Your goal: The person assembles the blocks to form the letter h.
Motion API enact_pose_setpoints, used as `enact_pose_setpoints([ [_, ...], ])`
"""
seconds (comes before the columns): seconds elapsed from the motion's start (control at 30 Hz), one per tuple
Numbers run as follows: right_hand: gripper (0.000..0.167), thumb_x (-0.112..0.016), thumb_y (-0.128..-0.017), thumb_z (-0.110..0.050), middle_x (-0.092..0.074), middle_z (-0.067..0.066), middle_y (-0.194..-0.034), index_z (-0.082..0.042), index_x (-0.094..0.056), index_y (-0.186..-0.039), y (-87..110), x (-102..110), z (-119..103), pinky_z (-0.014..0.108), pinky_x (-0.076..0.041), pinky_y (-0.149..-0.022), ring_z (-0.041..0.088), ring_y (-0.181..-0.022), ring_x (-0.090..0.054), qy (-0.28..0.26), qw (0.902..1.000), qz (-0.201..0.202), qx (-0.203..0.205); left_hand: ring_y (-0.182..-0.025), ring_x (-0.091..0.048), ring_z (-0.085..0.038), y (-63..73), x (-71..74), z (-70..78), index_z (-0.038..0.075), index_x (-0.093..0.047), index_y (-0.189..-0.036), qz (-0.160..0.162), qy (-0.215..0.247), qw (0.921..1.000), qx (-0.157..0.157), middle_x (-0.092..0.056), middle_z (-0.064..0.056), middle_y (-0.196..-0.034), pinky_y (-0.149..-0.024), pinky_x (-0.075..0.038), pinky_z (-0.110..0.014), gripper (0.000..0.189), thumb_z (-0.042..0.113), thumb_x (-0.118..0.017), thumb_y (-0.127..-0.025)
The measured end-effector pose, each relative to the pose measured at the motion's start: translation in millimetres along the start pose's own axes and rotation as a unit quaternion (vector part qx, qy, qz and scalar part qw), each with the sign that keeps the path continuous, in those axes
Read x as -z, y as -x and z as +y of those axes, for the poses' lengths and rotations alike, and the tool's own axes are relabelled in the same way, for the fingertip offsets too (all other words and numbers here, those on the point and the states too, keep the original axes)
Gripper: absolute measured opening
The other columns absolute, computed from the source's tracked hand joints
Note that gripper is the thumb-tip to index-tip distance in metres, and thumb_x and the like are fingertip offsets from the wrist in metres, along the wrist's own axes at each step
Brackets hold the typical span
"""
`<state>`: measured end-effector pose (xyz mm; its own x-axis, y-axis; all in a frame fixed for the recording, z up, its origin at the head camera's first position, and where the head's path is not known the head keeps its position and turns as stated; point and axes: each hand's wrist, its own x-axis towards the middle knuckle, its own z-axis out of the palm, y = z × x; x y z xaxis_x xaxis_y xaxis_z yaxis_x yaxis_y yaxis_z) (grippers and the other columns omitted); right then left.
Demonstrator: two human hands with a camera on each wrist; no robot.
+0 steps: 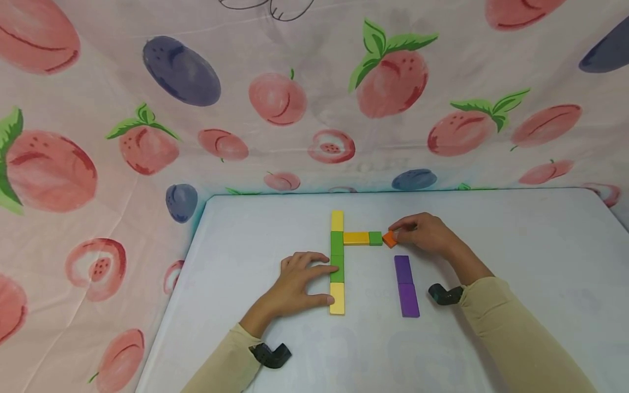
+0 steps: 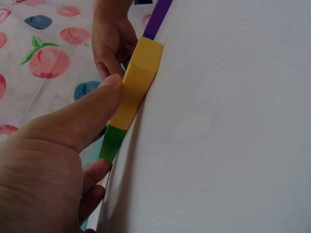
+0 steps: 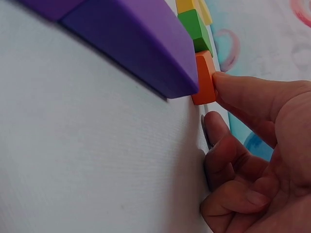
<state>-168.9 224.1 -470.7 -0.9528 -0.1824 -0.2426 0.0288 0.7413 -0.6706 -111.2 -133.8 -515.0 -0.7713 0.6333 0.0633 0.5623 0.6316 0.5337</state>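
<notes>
My right hand (image 1: 423,233) pinches a small orange block (image 1: 390,239), which stands at an angle at the right end of a short row. That row holds a yellow block (image 1: 356,238) and a small green block (image 1: 375,238), and it meets a vertical column of yellow and green blocks. Along the column's left side lies my left hand (image 1: 298,281), its thumb touching the lower pale yellow block (image 1: 337,298) and its index finger on a green block (image 1: 337,268). In the right wrist view the orange block (image 3: 205,77) sits against the thumb.
Two purple blocks (image 1: 405,286) lie end to end right of the column, below the orange block. The white table (image 1: 236,224) ends at a back edge against a fruit-patterned cloth (image 1: 295,49). A black curved device is at each sleeve cuff.
</notes>
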Motion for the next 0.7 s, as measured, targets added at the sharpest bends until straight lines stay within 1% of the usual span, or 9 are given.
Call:
enact_pose_setpoints([
  [0.1,0.028,-0.069,-0.096,-0.030,-0.067,0.011,-0.117,-0.018,-0.077,-0.120,-0.2,-0.1,0.7,0.042,-0.043,-0.090,0.030,-0.111,-0.053,0.000,1.0000,0.000,-0.001,-0.137,-0.036,-0.017,-0.1,-0.1,-0.3,0.038,-0.059,-0.142,0.002,-0.001,1.0000,-0.001,-0.049,0.006,-0.147,-0.108,-0.023,-0.052,0.061,0.056,-0.075,-0.087],
  [0.13,0.027,-0.068,-0.096,-0.029,-0.068,0.010,-0.118,-0.018,-0.077,-0.120,-0.2,-0.2,1.1,0.043,-0.043,-0.091,0.030,-0.112,-0.054,0.000,1.0000,0.001,-0.001,-0.138,-0.036,-0.017,-0.1,-0.1,-0.4,0.038,-0.059,-0.142,0.002,-0.001,1.0000,-0.002,-0.049,0.006,-0.147,-0.108,-0.023,-0.052,0.061,0.056,-0.075,-0.087],
  [0.37,0.027,-0.067,-0.096,-0.028,-0.068,0.013,-0.124,-0.018,-0.077,-0.119,-0.8,-0.4,2.0,0.049,-0.045,-0.096,0.032,-0.116,-0.055,-0.002,1.0000,0.003,0.002,-0.137,-0.036,-0.017,-0.3,-0.5,-1.1,0.039,-0.060,-0.142,0.005,-0.001,1.0000,-0.005,-0.049,0.007,-0.147,-0.107,-0.024,-0.051,0.061,0.057,-0.075,-0.086],
  [0.53,0.028,-0.068,-0.096,-0.030,-0.066,0.013,-0.124,-0.018,-0.076,-0.121,-2.3,-0.7,1.9,0.049,-0.044,-0.096,0.031,-0.116,-0.052,-0.002,1.0000,0.000,-0.009,-0.137,-0.037,-0.017,-0.2,-0.1,-0.8,0.039,-0.060,-0.142,0.004,-0.001,1.0000,-0.005,-0.049,0.006,-0.147,-0.107,-0.023,-0.052,0.061,0.057,-0.075,-0.086],
  [0.7,0.030,-0.068,-0.096,-0.032,-0.065,0.015,-0.128,-0.018,-0.076,-0.122,-2.3,-1.1,2.6,0.054,-0.042,-0.101,0.034,-0.120,-0.051,-0.003,0.9999,-0.002,-0.013,-0.137,-0.037,-0.018,0.4,0.2,0.3,0.039,-0.060,-0.142,0.002,0.003,1.0000,-0.003,-0.049,0.006,-0.147,-0.108,-0.023,-0.053,0.061,0.056,-0.075,-0.086],
])
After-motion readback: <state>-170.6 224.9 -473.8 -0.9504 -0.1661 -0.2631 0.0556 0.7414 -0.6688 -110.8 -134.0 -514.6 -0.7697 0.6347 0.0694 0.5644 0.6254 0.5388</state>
